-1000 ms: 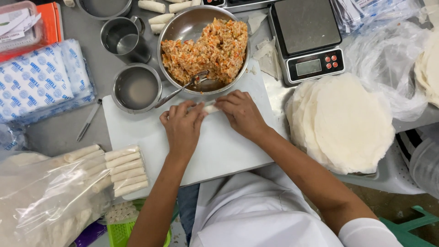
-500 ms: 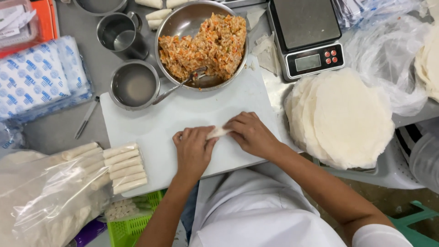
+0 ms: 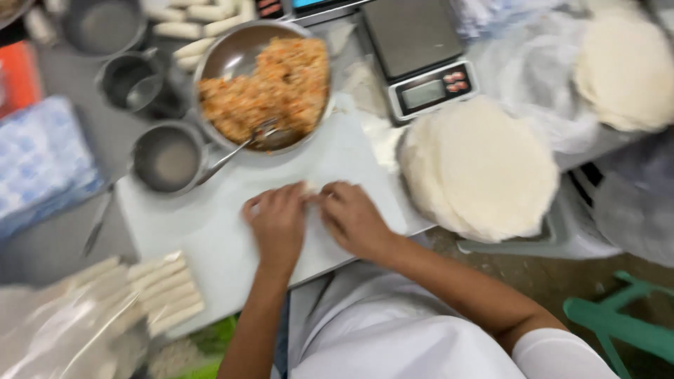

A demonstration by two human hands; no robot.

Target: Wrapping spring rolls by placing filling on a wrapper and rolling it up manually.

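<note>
— So, both hands sit lower on the white cutting board (image 3: pixel 210 231) than a moment ago?

— Yes. They have drawn back from the bowl of filling (image 3: pixel 263 84) toward the board's near edge. The left hand (image 3: pixel 277 224) and right hand (image 3: pixel 354 221) lie flat, fingers curled over the pale roll (image 3: pixel 309 191) — only its end peeks out between them.

— And that suggests?

— Likely the wrapper is nearly rolled shut; finished rolls (image 3: pixel 165 291) wait at the board's left corner.

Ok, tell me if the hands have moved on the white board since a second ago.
Yes. Both the left hand and right hand have come toward the board's near edge, away from the bowl.
</note>
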